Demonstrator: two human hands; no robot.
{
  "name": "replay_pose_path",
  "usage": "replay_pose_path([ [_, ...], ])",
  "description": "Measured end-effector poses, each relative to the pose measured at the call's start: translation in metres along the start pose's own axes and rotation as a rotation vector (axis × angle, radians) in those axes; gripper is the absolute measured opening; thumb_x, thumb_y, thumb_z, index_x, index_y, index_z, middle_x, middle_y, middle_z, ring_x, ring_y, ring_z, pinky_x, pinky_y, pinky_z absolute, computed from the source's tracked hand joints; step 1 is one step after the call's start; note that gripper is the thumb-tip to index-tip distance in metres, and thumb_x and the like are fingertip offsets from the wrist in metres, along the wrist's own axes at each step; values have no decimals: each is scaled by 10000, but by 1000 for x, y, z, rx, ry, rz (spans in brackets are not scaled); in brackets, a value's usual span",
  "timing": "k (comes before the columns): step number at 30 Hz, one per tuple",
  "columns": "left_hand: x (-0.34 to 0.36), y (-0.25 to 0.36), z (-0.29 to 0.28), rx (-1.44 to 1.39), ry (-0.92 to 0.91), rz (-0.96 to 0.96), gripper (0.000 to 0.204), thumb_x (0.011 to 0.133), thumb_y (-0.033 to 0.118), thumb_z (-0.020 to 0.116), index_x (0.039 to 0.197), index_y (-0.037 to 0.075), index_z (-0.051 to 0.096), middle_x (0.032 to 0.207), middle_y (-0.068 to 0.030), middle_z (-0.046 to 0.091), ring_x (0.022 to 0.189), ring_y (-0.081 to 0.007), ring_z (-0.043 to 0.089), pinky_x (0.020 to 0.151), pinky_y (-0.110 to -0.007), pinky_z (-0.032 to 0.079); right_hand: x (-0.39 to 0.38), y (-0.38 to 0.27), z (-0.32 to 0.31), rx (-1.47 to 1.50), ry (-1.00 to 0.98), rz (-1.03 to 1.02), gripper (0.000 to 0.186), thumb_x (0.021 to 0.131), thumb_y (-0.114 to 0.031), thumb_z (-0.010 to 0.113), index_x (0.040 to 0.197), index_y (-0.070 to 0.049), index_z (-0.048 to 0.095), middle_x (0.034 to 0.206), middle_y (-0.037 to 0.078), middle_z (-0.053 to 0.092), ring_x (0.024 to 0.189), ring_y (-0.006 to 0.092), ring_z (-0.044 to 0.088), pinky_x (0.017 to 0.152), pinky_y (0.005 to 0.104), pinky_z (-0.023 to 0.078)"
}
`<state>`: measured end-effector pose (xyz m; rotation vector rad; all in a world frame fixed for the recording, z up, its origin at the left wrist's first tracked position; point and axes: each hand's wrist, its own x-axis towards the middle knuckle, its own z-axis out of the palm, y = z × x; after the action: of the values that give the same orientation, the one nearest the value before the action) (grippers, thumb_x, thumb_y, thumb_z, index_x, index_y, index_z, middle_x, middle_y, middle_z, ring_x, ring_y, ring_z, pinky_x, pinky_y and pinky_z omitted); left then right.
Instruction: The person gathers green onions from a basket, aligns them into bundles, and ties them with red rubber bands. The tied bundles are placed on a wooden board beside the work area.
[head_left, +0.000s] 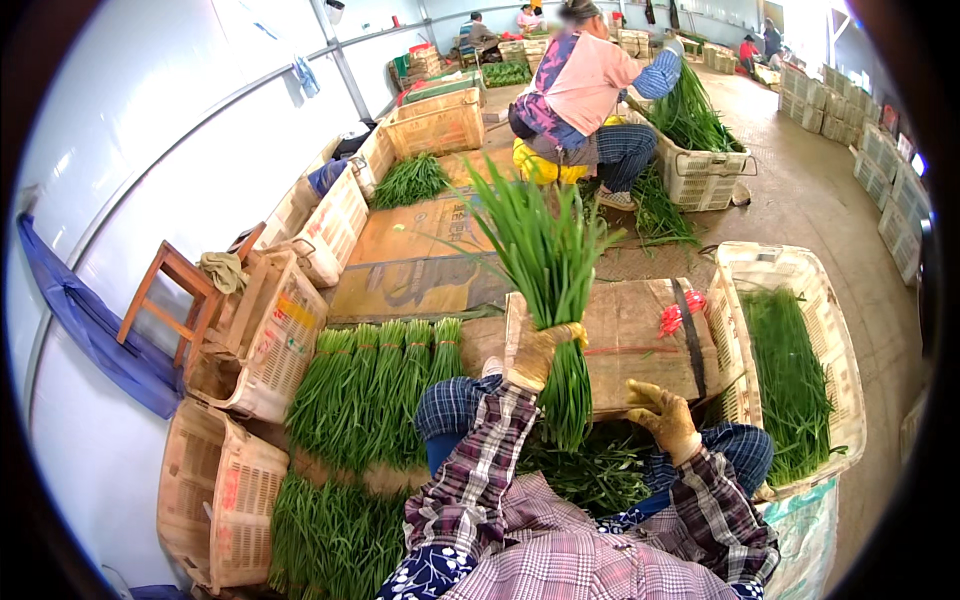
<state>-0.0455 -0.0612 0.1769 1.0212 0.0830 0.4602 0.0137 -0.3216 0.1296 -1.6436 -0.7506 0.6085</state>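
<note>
My left hand [543,358], in a yellowed work glove, is closed around a thick bunch of green chives [545,250]. The bunch stands upright, with leaves fanning out above the fist and more hanging below it. My right hand [668,422], gloved too, is raised over my right knee with its fingers apart and nothing in it. Just beyond it lies a flat brown cardboard-covered surface [635,345], with a dark strap and a tangle of red ties [683,313] on it. Loose greens [590,470] lie in my lap area, partly hidden by my arms.
Tied chive bundles [375,390] lie in rows at my left, beside empty-looking plastic crates [270,345]. A crate of chives [785,380] stands at my right. A wooden stool [180,300] leans near the wall. Ahead, a co-worker [585,90] sits handling greens by another crate [700,180].
</note>
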Motion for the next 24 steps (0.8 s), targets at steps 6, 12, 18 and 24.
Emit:
replay_pose_path([
  [6,-1,-17,32,-38,-55,-196,274,773,13,695,1029,-35,609,775,-125,654,682,-228,649,598,-308,539,25,33,11,424,-225,-77,990,713,-156,821,1492,-46,221,1391,172,445,1255,223,439,1002,353,412],
  [12,1,-38,39,345,67,-263,167,769,52,687,925,8,645,744,-83,655,656,-174,630,573,-287,510,32,-1,27,249,330,-249,412,822,-120,721,1186,11,580,1052,70,643,952,154,596,844,300,479],
  [18,-2,-78,46,761,143,-82,354,746,173,672,1062,18,631,845,-134,677,765,-262,649,697,-368,503,57,-115,7,-350,513,-724,367,769,-131,738,1121,-78,650,984,51,674,775,175,633,701,297,502],
  [24,3,-102,47,839,141,-29,404,750,247,628,1090,29,626,929,-186,680,874,-332,660,751,-405,504,95,-122,3,-709,506,-688,342,757,-154,734,1083,-101,649,882,80,639,723,241,622,632,339,489],
])
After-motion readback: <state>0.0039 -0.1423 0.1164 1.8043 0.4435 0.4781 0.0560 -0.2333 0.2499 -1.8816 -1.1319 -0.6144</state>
